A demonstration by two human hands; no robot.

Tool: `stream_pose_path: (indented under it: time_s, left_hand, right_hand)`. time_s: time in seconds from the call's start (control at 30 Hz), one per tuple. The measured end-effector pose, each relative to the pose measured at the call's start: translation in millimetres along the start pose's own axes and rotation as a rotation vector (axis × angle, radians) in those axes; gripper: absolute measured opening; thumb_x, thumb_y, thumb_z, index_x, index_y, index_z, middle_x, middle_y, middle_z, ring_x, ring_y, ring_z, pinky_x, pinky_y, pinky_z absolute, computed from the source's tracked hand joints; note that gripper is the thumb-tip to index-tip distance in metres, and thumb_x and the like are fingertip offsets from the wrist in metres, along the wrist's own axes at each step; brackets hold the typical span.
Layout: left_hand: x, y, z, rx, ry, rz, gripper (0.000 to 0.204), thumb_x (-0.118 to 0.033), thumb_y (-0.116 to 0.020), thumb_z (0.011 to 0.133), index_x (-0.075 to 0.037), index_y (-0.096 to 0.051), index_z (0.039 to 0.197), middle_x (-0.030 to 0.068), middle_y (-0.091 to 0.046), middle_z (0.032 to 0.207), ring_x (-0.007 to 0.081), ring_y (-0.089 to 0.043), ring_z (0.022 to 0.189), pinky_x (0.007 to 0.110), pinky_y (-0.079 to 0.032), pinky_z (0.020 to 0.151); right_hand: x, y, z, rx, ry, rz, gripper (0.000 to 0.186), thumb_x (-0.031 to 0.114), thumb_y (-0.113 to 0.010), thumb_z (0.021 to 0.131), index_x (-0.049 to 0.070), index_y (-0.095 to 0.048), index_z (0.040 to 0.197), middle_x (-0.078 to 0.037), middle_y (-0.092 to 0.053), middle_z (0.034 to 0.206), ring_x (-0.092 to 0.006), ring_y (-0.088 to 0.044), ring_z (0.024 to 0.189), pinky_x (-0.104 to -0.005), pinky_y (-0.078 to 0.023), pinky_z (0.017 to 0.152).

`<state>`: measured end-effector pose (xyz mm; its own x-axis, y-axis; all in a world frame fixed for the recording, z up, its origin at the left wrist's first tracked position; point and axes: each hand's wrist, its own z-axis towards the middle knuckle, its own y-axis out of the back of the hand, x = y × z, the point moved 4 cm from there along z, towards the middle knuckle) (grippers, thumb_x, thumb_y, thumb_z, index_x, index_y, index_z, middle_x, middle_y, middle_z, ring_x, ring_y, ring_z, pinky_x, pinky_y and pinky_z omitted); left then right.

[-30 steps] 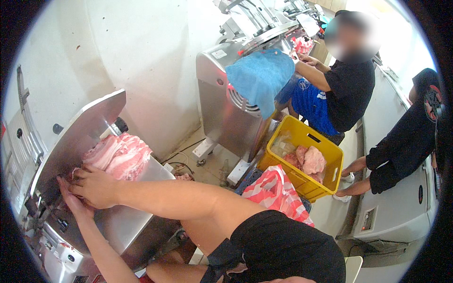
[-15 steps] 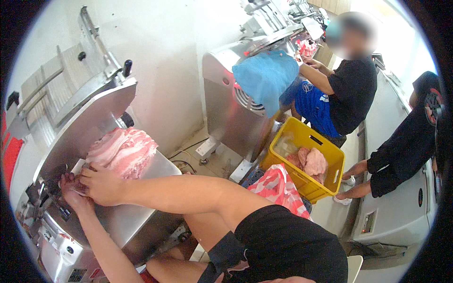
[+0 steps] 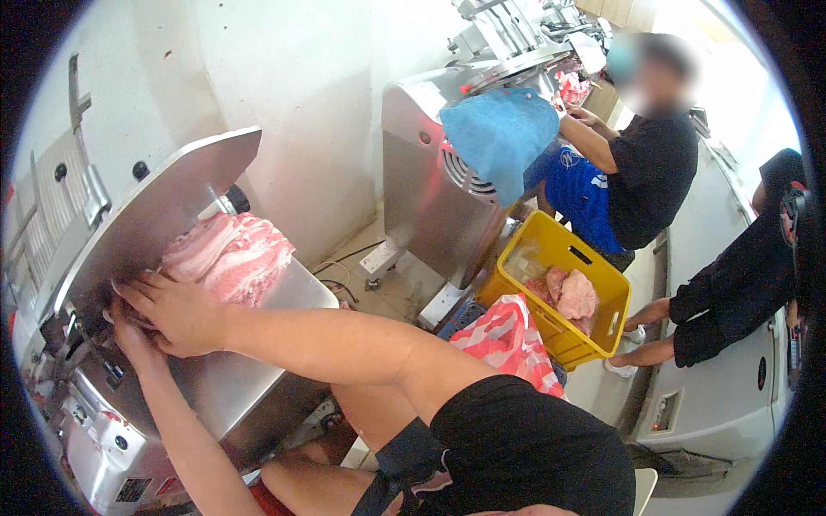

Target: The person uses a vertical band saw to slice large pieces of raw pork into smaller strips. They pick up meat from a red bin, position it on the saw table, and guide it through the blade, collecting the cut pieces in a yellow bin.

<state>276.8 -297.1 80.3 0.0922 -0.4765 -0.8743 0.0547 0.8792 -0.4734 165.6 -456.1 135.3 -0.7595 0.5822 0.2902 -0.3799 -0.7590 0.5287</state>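
At the left stands a steel meat slicer with a large slanted plate and a flat metal tray. Stacked slices of pink and white raw meat lie on that tray against the plate. My right hand reaches across beside the stack, fingers stretched toward the foot of the plate. Just below it, my left hand comes up close to the plate's lower edge. My right hand partly covers its fingers. Something pale shows between the two hands, too small to name.
A yellow crate holding raw meat stands right of centre, a red-and-white striped bag before it. Behind is another slicer draped with a blue cloth, where a co-worker works. Another person's legs appear at the far right.
The view has shifted slightly, moving the scene in the picture. The slicer's upper carriage has slid left, away from the top of the plate. My right hand has moved slightly up over the left.
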Motion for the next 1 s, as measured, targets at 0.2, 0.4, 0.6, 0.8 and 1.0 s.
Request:
stream_pose_path:
  time_s: [0.2, 0.4, 0.6, 0.8, 1.0]
  left_hand:
    - [3.3, -33.7, -18.1, 0.182, 0.112, -0.049, 0.049, -0.047, -0.047, 0.101, -0.003, -0.061, 0.118, 0.0121, -0.065, 0.116, 0.0257, -0.062, 0.109, 0.041, -0.049, 0.095]
    - [10.3, -20.0, -21.1, -0.059, -0.07, -0.041, 0.029, -0.038, -0.055, 0.098, -0.011, -0.064, 0.105, 0.0054, -0.067, 0.098, 0.0227, -0.064, 0.09, 0.039, -0.051, 0.084]
    - [6.6, -16.7, -18.5, -0.057, -0.079, -0.275, 0.028, -0.038, -0.054, 0.098, -0.011, -0.06, 0.1, 0.0042, -0.063, 0.09, 0.0193, -0.061, 0.084, 0.037, -0.049, 0.074]
    - [-0.4, -22.0, -29.5, -0.179, -0.074, -0.128, 0.027, -0.025, -0.061, 0.096, -0.009, -0.06, 0.118, 0.001, -0.063, 0.105, 0.0114, -0.059, 0.088, 0.029, -0.048, 0.072]
    - [-14.3, -33.0, -30.4, -0.199, -0.207, -0.195, 0.04, -0.01, -0.06, 0.094, -0.007, -0.054, 0.134, 0.0023, -0.062, 0.12, 0.0132, -0.061, 0.104, 0.03, -0.049, 0.086]
  right_hand:
    - [-2.4, -10.7, 0.3, 0.024, 0.04, -0.131, 0.06, 0.021, -0.069, 0.075, -0.003, -0.054, 0.128, -0.019, -0.062, 0.121, -0.0338, -0.052, 0.123, -0.0463, -0.038, 0.106]
    - [-0.3, -14.7, -5.7, 0.019, 0.143, -0.215, 0.029, 0.018, -0.067, 0.075, 0.004, -0.07, 0.1, -0.013, -0.065, 0.117, -0.0313, -0.054, 0.121, -0.0483, -0.041, 0.103]
    - [10.5, -3.5, -2.8, 0.111, 0.131, -0.209, 0.027, 0.02, -0.07, 0.076, 0.011, -0.074, 0.102, -0.008, -0.06, 0.125, -0.0296, -0.047, 0.127, -0.0483, -0.036, 0.106]
    - [5.8, 2.7, 4.7, 0.093, 0.026, -0.17, 0.059, 0.017, -0.072, 0.073, 0.003, -0.056, 0.127, -0.017, -0.056, 0.13, -0.0357, -0.046, 0.129, -0.0494, -0.034, 0.107]
    - [4.1, 0.6, 12.5, 0.094, -0.054, -0.117, 0.079, 0.018, -0.074, 0.07, 0.001, -0.04, 0.14, -0.02, -0.052, 0.136, -0.0376, -0.047, 0.128, -0.0507, -0.033, 0.108]
